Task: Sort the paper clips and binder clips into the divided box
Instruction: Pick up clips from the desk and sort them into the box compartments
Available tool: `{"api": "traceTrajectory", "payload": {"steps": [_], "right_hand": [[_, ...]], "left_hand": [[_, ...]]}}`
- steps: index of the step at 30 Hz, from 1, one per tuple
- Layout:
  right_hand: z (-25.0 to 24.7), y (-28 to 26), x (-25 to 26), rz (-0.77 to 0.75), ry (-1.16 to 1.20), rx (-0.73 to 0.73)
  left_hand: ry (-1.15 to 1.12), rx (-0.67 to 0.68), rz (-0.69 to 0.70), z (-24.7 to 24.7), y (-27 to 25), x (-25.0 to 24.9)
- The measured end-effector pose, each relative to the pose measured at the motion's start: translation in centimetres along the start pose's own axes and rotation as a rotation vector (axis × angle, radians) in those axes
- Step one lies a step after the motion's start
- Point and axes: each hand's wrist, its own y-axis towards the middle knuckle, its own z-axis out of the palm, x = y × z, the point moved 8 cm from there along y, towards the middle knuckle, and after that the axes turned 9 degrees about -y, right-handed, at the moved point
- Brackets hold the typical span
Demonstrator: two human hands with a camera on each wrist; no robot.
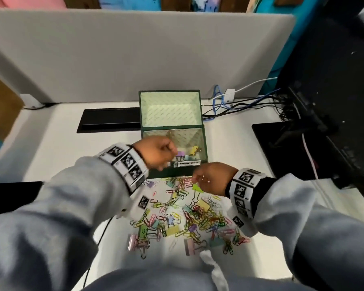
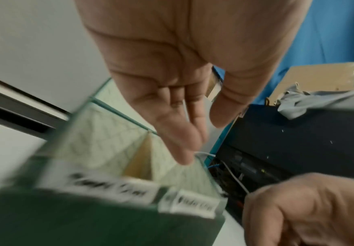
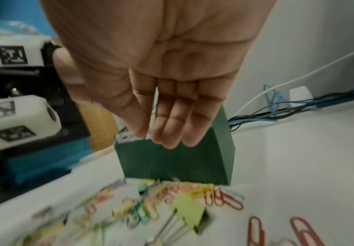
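Observation:
The dark green divided box (image 1: pixel 172 172) (image 2: pixel 87 224) (image 3: pixel 172 163) stands open on the white desk, its lid (image 1: pixel 200 106) tipped back. A cardboard divider (image 2: pixel 144 158) splits it. Binder clips (image 1: pixel 187 154) lie in the right compartment, behind a "Binder Clips" label (image 1: pixel 189 163). My left hand (image 1: pixel 162 153) (image 2: pixel 203 141) hovers over the left compartment with straight fingers, holding nothing. My right hand (image 1: pixel 195 178) (image 3: pixel 142 133) hangs at the box's front, thumb against forefinger, pinching a thin green paper clip (image 3: pixel 153 109). Below it lies a light-green binder clip (image 1: pixel 197 188) (image 3: pixel 188 209) in the mixed pile of clips (image 1: pixel 187 217).
Red paper clips (image 3: pixel 222 198) lie right of the pile. A black monitor base (image 1: pixel 282 148) and tangled cables (image 1: pixel 229 106) sit to the right. A grey partition (image 1: pixel 135 49) closes the back. A black cable slot (image 1: pixel 109 119) is left of the box.

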Motion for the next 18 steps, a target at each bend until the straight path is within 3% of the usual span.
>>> {"api": "traceTrajectory", "payload": {"steps": [3,6,12,18], "right_hand": [[2.0,1.5,1.5,-0.070,-0.152,0.079],[3.4,3.7,3.5,-0.133,-0.314,0.115],[5.2,6.3,5.6,-0.163,-0.533,0.093],[5.3,6.8,5.4,-0.108,-0.514,0.107]], "left_hand": [[0.271,0.107,-0.033,0.5,-2.2,4.0],[0.541,0.113,-0.022,1.1,-2.9,6.9],[0.639,0.096,-0.045,2.6,-1.2,9.2],[0.810,0.114,-0.031,3.5,-0.3,10.3]]}}
